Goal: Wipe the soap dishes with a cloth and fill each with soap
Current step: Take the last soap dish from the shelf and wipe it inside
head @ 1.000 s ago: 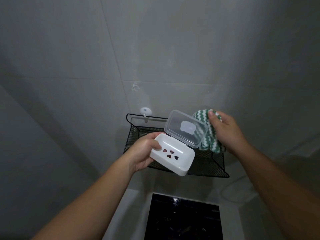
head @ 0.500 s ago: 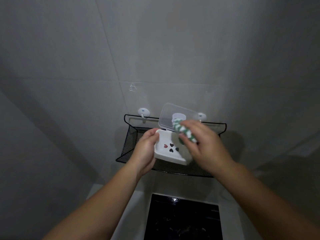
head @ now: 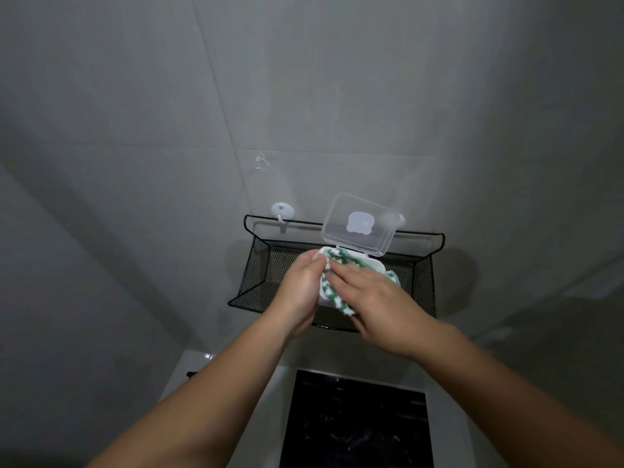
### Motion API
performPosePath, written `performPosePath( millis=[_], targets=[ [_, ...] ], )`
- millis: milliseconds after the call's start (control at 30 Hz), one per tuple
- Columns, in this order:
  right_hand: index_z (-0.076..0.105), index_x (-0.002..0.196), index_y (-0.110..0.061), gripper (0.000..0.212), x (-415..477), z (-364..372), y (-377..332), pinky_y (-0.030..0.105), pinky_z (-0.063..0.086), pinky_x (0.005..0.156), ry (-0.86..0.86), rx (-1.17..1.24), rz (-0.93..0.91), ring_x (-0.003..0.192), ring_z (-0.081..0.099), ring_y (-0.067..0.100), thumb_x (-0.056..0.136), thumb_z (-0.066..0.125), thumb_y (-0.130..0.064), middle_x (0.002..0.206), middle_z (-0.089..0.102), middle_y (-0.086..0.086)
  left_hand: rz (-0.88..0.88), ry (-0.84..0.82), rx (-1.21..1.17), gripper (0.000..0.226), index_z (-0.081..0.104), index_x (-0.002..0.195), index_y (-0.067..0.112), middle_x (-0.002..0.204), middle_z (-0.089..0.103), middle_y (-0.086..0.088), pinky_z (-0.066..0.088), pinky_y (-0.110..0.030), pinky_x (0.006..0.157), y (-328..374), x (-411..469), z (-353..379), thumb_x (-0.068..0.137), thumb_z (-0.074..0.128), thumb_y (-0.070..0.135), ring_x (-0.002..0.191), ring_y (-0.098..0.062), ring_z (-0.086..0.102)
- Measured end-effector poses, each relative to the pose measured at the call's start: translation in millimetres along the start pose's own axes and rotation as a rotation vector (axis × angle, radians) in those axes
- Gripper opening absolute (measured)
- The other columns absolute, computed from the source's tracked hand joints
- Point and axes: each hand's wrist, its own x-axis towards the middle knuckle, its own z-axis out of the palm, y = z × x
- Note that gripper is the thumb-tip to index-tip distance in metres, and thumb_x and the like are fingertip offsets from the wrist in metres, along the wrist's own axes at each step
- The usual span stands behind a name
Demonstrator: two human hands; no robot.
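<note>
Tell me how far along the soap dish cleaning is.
Done: the clear lid is flipped open. In hand: the left hand holds the white soap dish in front of the black mesh shelf while the right hand presses the green-and-white cloth into it. Left: finishing this wipe and putting soap in; no soap or other dish is in view.

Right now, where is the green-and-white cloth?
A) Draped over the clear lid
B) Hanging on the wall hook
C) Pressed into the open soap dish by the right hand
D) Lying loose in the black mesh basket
C: the right hand presses the cloth into the soap dish, which the left hand holds, with the clear lid flipped up behind it.
</note>
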Motion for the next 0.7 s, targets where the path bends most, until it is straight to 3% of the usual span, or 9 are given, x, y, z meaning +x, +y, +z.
performPosePath(
  millis=[100, 200, 300, 333, 400, 533, 700],
  targets=[
    [0.054, 0.13, -0.005, 0.063, 1.0, -2.4, 2.6, 0.051, 0.044, 0.099, 0.014, -0.053, -0.047, 0.12, 0.055, 0.036, 0.067, 0.055, -0.003, 0.14, 0.049, 0.016, -0.074, -0.02, 0.183, 0.03, 0.055, 0.119, 0.013, 0.103, 0.07, -0.009, 0.051, -0.027, 0.059, 1.6, 1.4, -3.0, 0.102, 0.036, 0.029, 0.08, -0.019, 0.065],
    [0.058, 0.126, -0.007, 0.058, 1.9, -3.6, -0.2, 0.044, 0.046, 0.097, -0.001, -0.124, -0.075, 0.115, 0.058, 0.032, 0.071, 0.039, -0.014, 0.136, 0.054, 0.014, -0.039, 0.06, 0.291, 0.029, 0.056, 0.111, 0.013, 0.104, 0.067, -0.011, 0.048, -0.024, 0.052, 0.2, 3.0, -2.2, 0.103, 0.033, 0.03, 0.08, -0.018, 0.064],
    [0.055, 0.129, -0.008, 0.059, 0.0, 0.2, -2.3, 0.042, 0.042, 0.101, -0.037, -0.126, -0.094, 0.119, 0.054, 0.031, 0.072, 0.057, -0.024, 0.138, 0.052, 0.012, 0.101, 0.142, 0.445, 0.03, 0.058, 0.1, 0.013, 0.103, 0.067, -0.012, 0.053, -0.033, 0.073, -5.6, 5.2, -3.3, 0.101, 0.033, 0.03, 0.093, -0.024, 0.064],
    [0.054, 0.13, -0.01, 0.059, -1.1, 0.9, -3.3, 0.042, 0.042, 0.101, -0.04, -0.116, -0.093, 0.12, 0.053, 0.03, 0.073, 0.058, -0.026, 0.138, 0.051, 0.01, 0.133, 0.155, 0.476, 0.033, 0.059, 0.101, 0.011, 0.103, 0.067, -0.012, 0.052, -0.04, 0.084, -7.5, 4.9, -4.7, 0.099, 0.033, 0.031, 0.097, -0.026, 0.064],
    [0.056, 0.127, -0.014, 0.055, -3.0, 1.2, -4.6, 0.039, 0.045, 0.096, -0.029, -0.096, -0.094, 0.117, 0.055, 0.027, 0.074, 0.049, -0.021, 0.135, 0.055, 0.007, 0.176, 0.184, 0.54, 0.036, 0.059, 0.103, 0.006, 0.101, 0.066, -0.015, 0.05, -0.045, 0.091, -10.8, 4.6, -8.3, 0.098, 0.033, 0.031, 0.097, -0.029, 0.063],
    [0.06, 0.123, -0.016, 0.055, -5.4, -3.4, -0.2, 0.035, 0.047, 0.091, -0.041, -0.102, -0.118, 0.11, 0.059, 0.025, 0.073, 0.038, -0.016, 0.127, 0.06, 0.004, 0.227, 0.236, 0.639, 0.032, 0.058, 0.097, 0.004, 0.092, 0.063, -0.011, 0.045, -0.031, 0.075, -12.8, 2.1, -11.1, 0.103, 0.032, 0.022, 0.082, -0.022, 0.058],
    [0.06, 0.12, -0.023, 0.055, -9.8, -10.5, 7.3, 0.039, 0.041, 0.092, -0.103, -0.186, -0.121, 0.11, 0.058, 0.019, 0.072, 0.035, -0.023, 0.127, 0.06, -0.002, 0.267, 0.248, 0.647, 0.033, 0.059, 0.093, 0.005, 0.087, 0.064, -0.013, 0.046, -0.034, 0.073, -16.1, 2.1, -12.7, 0.102, 0.032, 0.022, 0.078, -0.023, 0.058]
  ],
)
